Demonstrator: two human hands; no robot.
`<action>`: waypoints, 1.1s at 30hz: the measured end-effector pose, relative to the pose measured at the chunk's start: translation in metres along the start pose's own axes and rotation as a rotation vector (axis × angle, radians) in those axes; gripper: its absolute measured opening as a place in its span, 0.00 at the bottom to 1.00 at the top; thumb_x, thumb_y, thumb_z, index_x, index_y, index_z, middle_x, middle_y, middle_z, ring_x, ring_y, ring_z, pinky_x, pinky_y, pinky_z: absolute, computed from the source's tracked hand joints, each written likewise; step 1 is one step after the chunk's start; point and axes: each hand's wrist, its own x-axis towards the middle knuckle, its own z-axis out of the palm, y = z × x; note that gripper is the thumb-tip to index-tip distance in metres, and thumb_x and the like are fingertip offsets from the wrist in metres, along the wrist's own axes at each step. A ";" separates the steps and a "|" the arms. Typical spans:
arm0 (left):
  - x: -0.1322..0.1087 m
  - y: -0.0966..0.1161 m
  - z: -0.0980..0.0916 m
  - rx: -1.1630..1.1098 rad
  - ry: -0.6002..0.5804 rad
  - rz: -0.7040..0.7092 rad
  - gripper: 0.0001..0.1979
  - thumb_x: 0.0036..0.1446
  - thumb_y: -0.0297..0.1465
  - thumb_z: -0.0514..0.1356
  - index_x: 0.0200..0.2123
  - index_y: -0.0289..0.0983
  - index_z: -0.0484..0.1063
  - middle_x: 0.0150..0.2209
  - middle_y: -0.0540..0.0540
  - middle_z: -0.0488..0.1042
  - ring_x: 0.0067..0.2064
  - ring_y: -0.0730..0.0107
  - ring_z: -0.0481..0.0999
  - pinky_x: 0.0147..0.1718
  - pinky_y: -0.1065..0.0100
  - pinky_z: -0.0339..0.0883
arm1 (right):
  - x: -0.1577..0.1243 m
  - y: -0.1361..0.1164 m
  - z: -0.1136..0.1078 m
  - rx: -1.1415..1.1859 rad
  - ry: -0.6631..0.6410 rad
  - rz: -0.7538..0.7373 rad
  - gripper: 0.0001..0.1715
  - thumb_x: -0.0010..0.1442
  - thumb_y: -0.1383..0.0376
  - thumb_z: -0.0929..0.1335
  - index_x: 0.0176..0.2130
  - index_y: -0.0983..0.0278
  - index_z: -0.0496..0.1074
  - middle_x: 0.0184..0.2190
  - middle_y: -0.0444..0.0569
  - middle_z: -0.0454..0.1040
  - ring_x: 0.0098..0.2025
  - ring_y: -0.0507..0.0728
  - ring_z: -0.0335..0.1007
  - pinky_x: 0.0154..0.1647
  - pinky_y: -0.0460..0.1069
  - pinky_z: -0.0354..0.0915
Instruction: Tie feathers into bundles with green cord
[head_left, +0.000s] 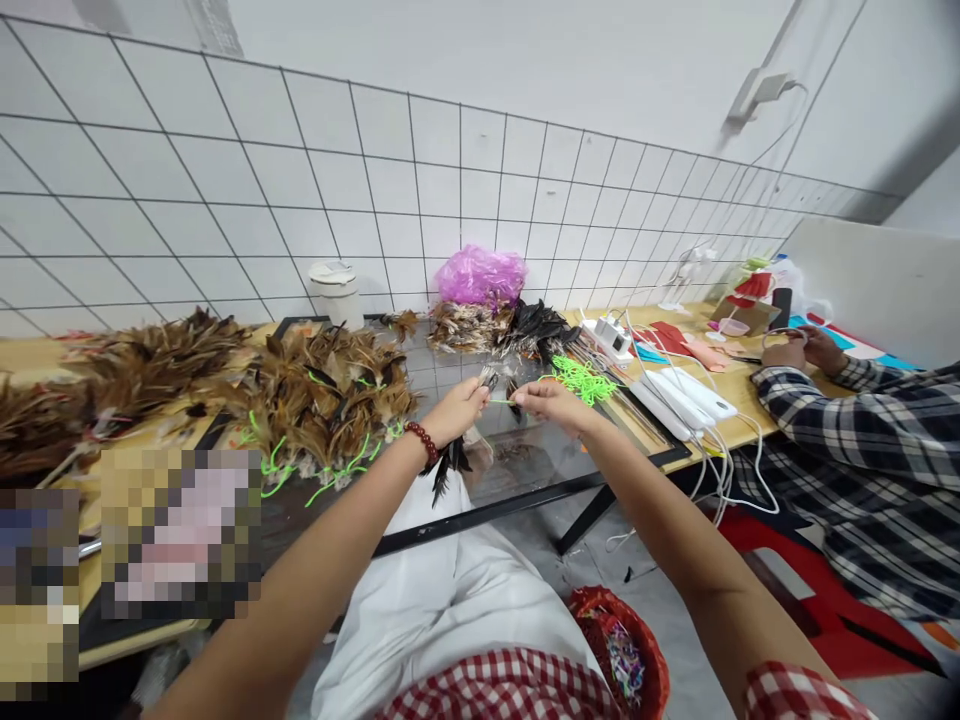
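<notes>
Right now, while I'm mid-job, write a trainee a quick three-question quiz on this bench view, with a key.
1. True or false: the bead bracelet is on the left wrist.
2. Which lies nearest the right hand? A) pink plastic bag; B) pile of bright green cords; C) white lidded cup.
3. What hangs below the left hand?

Key: 1. True. 2. B. 3. Black feathers.
</notes>
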 end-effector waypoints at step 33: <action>-0.008 0.008 -0.008 -0.517 -0.228 -0.136 0.15 0.56 0.41 0.59 0.32 0.36 0.61 0.23 0.54 0.57 0.19 0.83 0.54 0.16 0.80 0.47 | 0.040 -0.037 0.042 0.378 0.070 -0.196 0.20 0.43 0.54 0.75 0.31 0.64 0.71 0.21 0.41 0.66 0.24 0.49 0.58 0.26 0.46 0.53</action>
